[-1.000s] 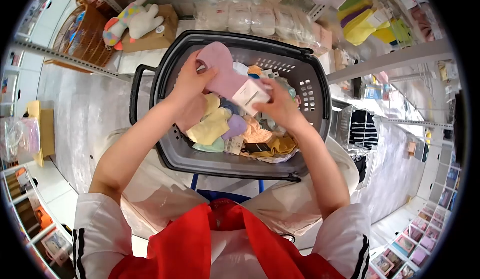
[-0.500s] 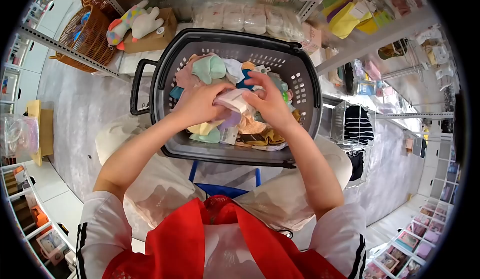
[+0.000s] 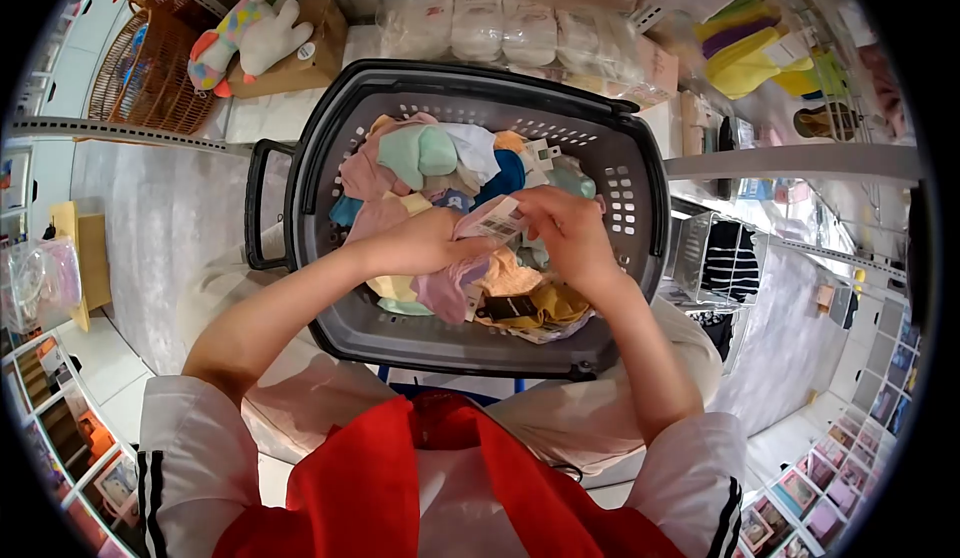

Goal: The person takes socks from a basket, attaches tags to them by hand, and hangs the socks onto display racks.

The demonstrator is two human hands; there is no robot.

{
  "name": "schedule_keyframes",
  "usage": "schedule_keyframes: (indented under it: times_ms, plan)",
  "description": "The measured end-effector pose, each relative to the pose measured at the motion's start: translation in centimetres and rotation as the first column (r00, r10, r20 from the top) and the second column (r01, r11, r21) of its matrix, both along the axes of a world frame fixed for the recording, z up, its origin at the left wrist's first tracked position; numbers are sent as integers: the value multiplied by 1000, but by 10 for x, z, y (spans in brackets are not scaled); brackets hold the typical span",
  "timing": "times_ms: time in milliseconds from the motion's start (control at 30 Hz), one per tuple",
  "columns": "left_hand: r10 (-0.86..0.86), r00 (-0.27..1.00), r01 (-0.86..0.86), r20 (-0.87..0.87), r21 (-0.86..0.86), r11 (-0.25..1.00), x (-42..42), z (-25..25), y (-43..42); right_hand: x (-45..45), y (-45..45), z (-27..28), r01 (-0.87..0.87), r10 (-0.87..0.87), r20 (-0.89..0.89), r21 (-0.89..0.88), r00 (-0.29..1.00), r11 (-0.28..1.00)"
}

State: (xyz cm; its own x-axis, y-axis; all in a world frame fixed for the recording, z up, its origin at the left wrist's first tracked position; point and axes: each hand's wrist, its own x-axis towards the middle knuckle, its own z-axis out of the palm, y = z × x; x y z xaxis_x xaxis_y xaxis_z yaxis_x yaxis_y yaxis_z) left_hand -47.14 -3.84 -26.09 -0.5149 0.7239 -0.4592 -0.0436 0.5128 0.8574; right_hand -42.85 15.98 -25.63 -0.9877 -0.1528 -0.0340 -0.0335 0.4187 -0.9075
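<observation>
The left hand (image 3: pixel 425 242) clasps pink cloth (image 3: pixel 441 292); the right hand (image 3: pixel 574 235) pinches its barcode label (image 3: pixel 499 221), basket (image 3: pixel 400 336) beneath both

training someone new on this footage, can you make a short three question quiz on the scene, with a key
1. True or false: the right hand is touching the plush toy.
2. What is printed on the tag between the right hand and the left hand? a) a star b) a barcode c) a flower
3. Fill in: the basket beneath both hands has ____ walls.
Key: 1 false; 2 b; 3 grey.
</observation>
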Motion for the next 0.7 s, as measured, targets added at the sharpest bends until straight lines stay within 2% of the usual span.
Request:
schedule_keyframes:
  times_ms: [33,167,233,333,433,533,633,700]
  plan:
    - [-82,996,86,40,-90,992,-8,10,1,-2,-1,4,75,-65,128,-73,990,995]
    - [56,994,-56,89,-4,998,-13,-2,-4,-13,6,2,186,-104,286,-280,953,942]
    - [89,991,-92,103,23,996,-17,10,-5,-16,7,0,191,-105,307,-265,946,945]
    - [130,983,-109,131,-155,982,-19,0,-5,-23,8,-3,215,-136,297,-251,945,944]
    - [202,979,-197,-8,173,965,-14,-3,4,-31,13,1,246,-180,297,-205,938,947]
    - [196,979,-192,-58,73,979,-22,-15,3,-30,12,0,337,-260,318,-218,912,916]
    - [367,819,-277,-441,258,926,-10,-10,6,-28,7,-2,399,-317,311,-247,896,883]
    - [320,651,-171,-688,278,945,-3,6,11,-27,0,3,403,-299,331,-316,895,859]
